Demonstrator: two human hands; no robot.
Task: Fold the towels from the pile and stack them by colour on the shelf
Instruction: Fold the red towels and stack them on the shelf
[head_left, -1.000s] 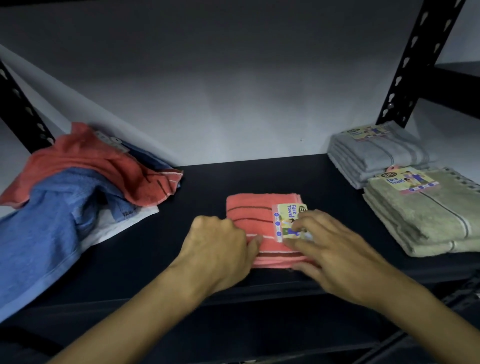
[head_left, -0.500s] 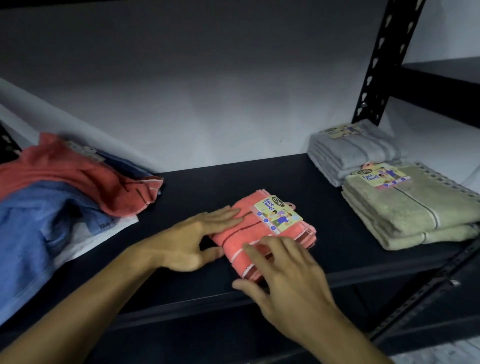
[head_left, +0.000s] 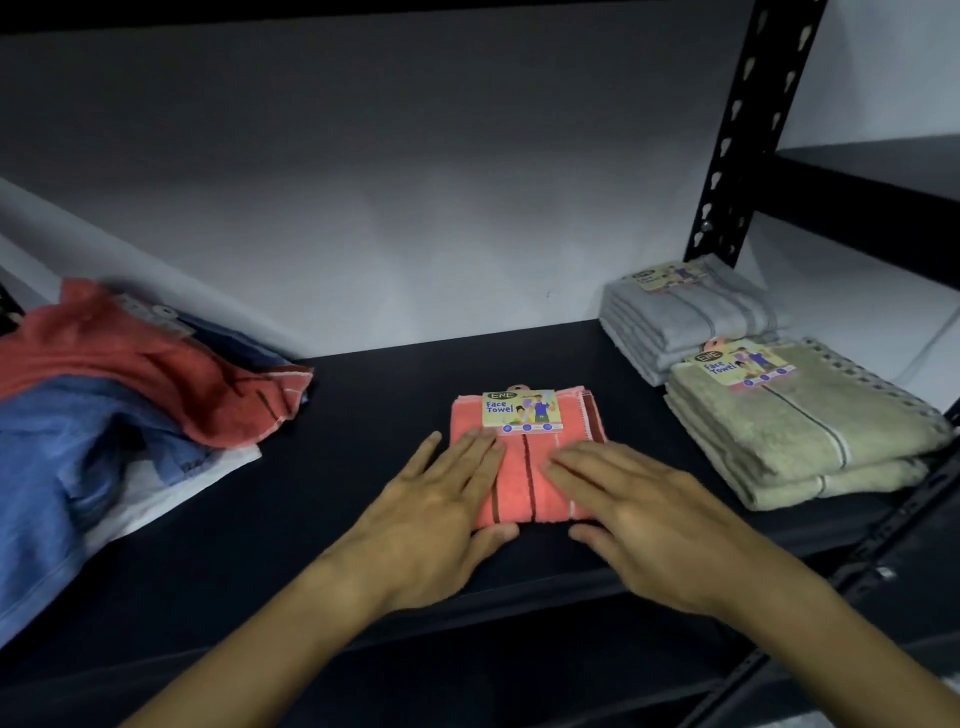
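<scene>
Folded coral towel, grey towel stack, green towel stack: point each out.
folded coral towel (head_left: 524, 478), head view, centre stripe between the hands.
grey towel stack (head_left: 691, 322), head view, top towel.
green towel stack (head_left: 800, 426), head view, top towel's face.

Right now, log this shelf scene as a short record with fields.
left hand: left hand flat on the folded coral striped towel
right hand: right hand flat on the same towel
towel label: cardboard Face Towel tag at its far edge
stacks: folded grey towels, folded olive-green towels, both at right
unfolded pile: blue and coral towels, at left
surface: black metal shelf
</scene>
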